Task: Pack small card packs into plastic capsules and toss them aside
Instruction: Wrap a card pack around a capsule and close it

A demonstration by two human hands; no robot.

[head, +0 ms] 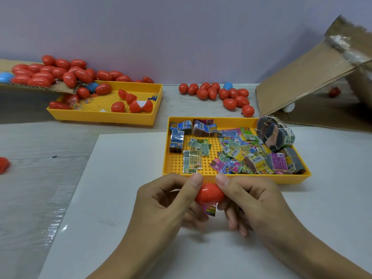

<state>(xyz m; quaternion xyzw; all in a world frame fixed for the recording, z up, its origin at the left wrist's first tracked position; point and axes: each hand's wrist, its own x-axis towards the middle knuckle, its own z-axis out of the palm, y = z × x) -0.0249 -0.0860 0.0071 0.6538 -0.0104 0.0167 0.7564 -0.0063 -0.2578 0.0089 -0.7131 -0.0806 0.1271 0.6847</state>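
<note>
A pale desk (40, 198) fills the frame. At lower centre, the left hand (169, 204) and right hand (253, 200) both grasp one red capsule (209, 193) with curled fingers (a card pack (211, 210) pokes out beneath). Just above, a yellow tray (237, 179) holds loose packs.

- Just one view here, worn on the person's head, wide-angle.
- It looks forward and down over the table (40, 198), towards the far wall (181, 27).
- It sits close above both hands.
</note>
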